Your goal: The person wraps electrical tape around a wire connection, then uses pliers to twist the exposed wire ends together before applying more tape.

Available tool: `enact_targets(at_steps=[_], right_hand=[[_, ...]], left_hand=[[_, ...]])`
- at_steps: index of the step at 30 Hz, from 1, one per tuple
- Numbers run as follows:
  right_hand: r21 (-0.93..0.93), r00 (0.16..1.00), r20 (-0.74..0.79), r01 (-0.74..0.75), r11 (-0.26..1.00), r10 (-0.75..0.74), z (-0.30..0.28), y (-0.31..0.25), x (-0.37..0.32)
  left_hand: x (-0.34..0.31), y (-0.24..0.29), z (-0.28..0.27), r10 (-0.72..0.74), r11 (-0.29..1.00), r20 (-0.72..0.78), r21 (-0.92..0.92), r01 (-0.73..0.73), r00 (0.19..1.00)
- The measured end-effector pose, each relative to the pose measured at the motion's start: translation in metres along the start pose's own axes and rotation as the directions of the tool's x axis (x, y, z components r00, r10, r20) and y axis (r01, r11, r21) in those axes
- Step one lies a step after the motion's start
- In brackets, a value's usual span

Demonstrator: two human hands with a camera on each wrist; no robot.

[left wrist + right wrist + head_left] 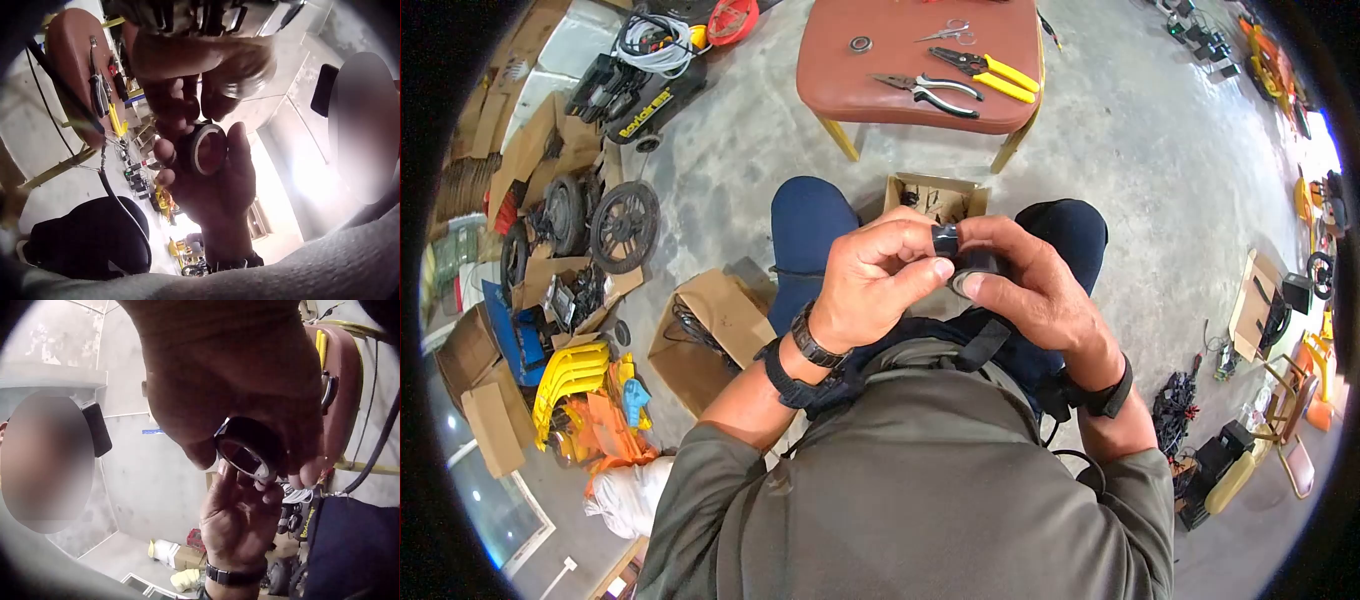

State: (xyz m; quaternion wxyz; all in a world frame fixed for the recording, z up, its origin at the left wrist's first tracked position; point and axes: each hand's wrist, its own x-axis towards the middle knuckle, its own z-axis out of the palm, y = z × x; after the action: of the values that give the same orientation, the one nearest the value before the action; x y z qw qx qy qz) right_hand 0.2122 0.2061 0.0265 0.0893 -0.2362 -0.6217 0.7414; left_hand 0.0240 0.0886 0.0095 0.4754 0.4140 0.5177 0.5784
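Barely started, I reckon: left hand (870, 285) and right hand (1030, 290) fingers pinch the black tape roll (978, 262) near the stool (840, 85), with the pliers (927, 93) untouched.

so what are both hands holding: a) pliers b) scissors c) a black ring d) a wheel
C: the left hand and right hand both pinch the ring, while the pliers and scissors lie on the stool.

Olive shirt (920, 480), navy trousers (805, 225), black wrist straps (785, 380)
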Motion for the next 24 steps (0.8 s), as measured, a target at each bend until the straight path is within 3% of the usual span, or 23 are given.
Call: enact_targets(at_steps=[2,5,11,14,20,24], right_hand=[[-0.164,1.0,-0.013,-0.007,0.986,0.005,0.0,-0.003,0.0],[-0.408,0.972,-0.034,0.201,0.891,-0.234,0.004,0.005,0.002],[-0.595,0.951,0.012,0.256,0.762,-0.31,0.008,-0.002,0.001],[-0.634,0.975,0.089,0.213,0.743,-0.203,0.004,-0.012,0.001],[-0.623,0.959,0.087,0.265,0.736,-0.271,0.004,-0.006,-0.001],[-0.5,0.978,-0.004,0.178,0.848,-0.207,0.004,0.0,-0.002]], left_hand=[[-0.004,-0.001,-0.001,-0.046,0.998,-0.011,-0.038,0.046,0.999],[-0.004,-0.005,-0.003,-0.102,0.992,-0.027,-0.084,0.099,0.994],[-0.004,-0.004,-0.008,-0.142,0.989,-0.021,-0.039,0.141,0.99],[-0.005,-0.005,-0.009,-0.21,0.977,-0.021,-0.051,0.209,0.977],[-0.007,-0.004,-0.009,-0.17,0.985,0.029,-0.034,0.171,0.985],[-0.011,-0.008,-0.014,-0.207,0.974,0.055,-0.085,0.211,0.977]])
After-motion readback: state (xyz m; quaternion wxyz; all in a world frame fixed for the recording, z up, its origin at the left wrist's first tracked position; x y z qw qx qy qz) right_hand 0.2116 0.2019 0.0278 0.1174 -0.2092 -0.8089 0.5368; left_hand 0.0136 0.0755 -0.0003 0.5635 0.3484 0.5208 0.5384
